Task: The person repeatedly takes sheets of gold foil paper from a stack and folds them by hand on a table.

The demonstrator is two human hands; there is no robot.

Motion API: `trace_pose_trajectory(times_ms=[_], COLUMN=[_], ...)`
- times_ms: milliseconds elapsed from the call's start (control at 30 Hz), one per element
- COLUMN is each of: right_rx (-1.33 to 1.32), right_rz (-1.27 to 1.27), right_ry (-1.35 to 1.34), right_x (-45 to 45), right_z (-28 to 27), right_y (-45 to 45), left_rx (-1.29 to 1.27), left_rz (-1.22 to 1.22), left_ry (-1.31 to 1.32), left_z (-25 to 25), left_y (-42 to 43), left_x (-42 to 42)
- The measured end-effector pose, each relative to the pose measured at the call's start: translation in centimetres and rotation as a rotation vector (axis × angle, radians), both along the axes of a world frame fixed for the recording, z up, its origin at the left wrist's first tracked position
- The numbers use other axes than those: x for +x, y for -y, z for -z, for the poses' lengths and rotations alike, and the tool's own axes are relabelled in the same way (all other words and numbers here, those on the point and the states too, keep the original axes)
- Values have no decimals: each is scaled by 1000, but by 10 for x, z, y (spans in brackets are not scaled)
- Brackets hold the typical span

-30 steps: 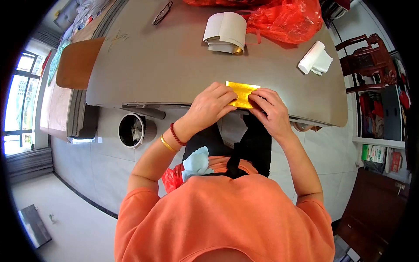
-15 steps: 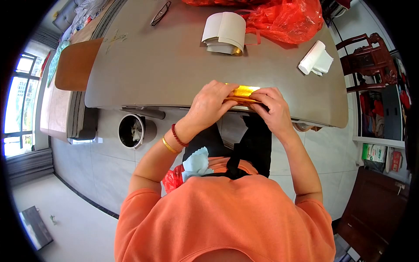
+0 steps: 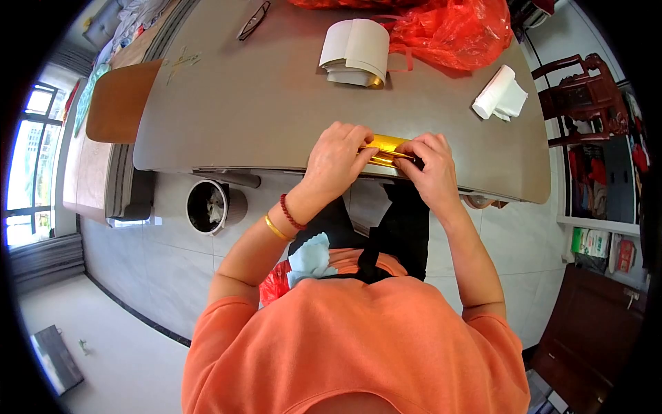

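A shiny sheet of gold foil paper [image 3: 386, 144] lies at the near edge of the grey table [image 3: 255, 103], its near side folded or rolled up. My left hand [image 3: 338, 153] pinches the left end of the fold, thumb in front and fingers behind. On the right end, my right hand [image 3: 429, 160] grips the same paper with bent fingers. Parts of the sheet are hidden under my fingertips. Farther back stands a curled stack of white-backed paper [image 3: 355, 48] with a bit of gold showing at its lower edge.
Red plastic bags [image 3: 455, 34] lie at the back right, with a white tissue roll [image 3: 498, 95] nearer. Glasses [image 3: 254, 21] rest at the back left. A brown chair [image 3: 121, 102] touches the left side. On the floor is a waste bin [image 3: 215, 207]; a carved wooden chair [image 3: 583, 96] stands right.
The near flap of the gold paper has lifted and turned, showing an open fold between my hands. My left hand has shifted slightly up and right; both hands keep hold of the paper.
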State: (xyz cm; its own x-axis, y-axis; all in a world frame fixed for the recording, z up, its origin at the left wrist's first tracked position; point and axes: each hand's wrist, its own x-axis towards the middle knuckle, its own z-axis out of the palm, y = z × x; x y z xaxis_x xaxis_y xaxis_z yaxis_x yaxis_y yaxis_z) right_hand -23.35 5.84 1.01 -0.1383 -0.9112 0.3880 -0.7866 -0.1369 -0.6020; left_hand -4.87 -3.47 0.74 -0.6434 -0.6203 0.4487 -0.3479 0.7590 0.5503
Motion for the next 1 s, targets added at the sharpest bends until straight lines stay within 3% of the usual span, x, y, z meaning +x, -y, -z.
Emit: trace_pose_trajectory(times_ms=[467, 567, 667, 700, 767, 867, 900, 1000], right_rx=[-71, -67, -130, -96, -30, -293, -169, -103], right_rz=[151, 155, 169, 174, 184, 82, 23, 56], right_ry=[-149, -157, -160, -161, -162, -307, -427, -431], right_x=[10, 10, 12, 12, 13, 17, 21, 24], right_z=[8, 8, 11, 12, 11, 15, 21, 26], right_y=[5, 6, 7, 6, 3, -6, -19, -36], left_rx=[-131, -411, -509, -357, -339, -378, -401, -408], left_rz=[-182, -128, 5, 43, 26, 5, -6, 5], left_ry=[109, 117, 139, 190, 207, 282, 316, 310], left_z=[3, 16, 18, 19, 18, 20, 21, 20], left_y=[-10, -12, -25, -34, -42, -43, -42, -43], left_x=[-14, -11, -10, -9, -8, -7, -7, -4])
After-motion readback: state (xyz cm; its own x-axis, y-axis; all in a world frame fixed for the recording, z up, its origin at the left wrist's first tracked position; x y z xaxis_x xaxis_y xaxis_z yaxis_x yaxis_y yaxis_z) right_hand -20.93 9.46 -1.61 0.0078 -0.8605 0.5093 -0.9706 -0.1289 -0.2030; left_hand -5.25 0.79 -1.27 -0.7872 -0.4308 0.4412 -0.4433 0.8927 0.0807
